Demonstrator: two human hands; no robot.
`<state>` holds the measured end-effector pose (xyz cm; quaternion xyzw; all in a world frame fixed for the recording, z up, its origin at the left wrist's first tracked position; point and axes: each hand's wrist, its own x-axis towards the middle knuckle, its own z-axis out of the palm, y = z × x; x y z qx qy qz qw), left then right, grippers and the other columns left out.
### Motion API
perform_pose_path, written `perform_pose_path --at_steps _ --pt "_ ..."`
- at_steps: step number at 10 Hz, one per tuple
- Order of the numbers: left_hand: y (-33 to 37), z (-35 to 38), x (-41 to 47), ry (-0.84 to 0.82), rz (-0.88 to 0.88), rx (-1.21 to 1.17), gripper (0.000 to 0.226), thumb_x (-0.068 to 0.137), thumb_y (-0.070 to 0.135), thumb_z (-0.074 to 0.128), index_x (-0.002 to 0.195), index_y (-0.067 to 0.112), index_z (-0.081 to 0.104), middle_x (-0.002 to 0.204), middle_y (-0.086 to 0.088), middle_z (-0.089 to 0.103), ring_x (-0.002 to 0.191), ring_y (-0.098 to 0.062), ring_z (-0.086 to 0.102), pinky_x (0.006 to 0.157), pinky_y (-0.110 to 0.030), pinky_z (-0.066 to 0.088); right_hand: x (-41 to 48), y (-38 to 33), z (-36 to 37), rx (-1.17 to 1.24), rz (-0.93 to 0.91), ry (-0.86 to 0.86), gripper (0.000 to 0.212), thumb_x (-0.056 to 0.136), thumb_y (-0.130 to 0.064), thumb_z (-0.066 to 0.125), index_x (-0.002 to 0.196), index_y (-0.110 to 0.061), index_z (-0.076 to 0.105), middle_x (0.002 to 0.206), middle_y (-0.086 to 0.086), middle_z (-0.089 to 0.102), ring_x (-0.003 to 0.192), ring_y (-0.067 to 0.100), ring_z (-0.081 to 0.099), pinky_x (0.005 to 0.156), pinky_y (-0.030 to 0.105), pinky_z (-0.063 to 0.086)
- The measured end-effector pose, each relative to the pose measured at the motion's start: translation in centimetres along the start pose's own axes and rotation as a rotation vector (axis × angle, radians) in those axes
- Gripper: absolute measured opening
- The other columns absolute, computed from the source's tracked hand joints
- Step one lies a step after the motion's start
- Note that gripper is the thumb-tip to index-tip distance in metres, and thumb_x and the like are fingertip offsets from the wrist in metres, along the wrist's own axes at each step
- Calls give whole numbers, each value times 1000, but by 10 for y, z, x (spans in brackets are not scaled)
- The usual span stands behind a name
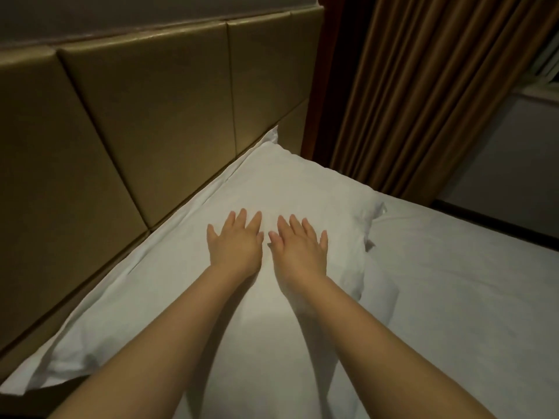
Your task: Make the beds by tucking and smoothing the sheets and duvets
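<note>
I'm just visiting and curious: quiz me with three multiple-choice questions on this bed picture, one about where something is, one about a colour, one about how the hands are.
1. Where does the pillow lie?
A) against the headboard
B) on the floor
C) on a chair

2. What colour is the curtain?
A) white
B) brown
C) blue

3. How are the left hand and right hand?
A) clenched in fists
B) pinching a corner
C) flat on the pillow, fingers straight

Answers:
1 A: its long edge runs along the padded panels.
2 B: its folds hang brown beside the bed.
3 C: both palms lie side by side on top of it.
</note>
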<state>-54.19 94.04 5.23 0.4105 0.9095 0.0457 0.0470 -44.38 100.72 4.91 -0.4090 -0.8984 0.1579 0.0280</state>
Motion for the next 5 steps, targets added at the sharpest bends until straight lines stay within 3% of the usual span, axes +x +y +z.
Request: perform_pose_path --at_steps 2,5 --pt "11 -32 -47 11 -41 -28 52 100 44 32 148 32 19 158 0 11 146 -23 4 113 -56 4 -35 9 -22 36 -16 23 50 103 -40 23 151 -30 17 159 -4 15 147 20 11 117 47 -2" --pt "34 -76 -137 184 -152 -107 47 100 46 23 145 32 31 159 -1 5 146 -20 1 113 -54 2 -94 7 -90 186 -232 240 46 101 -38 34 147 -30 31 155 -4 30 141 19 28 117 46 5"
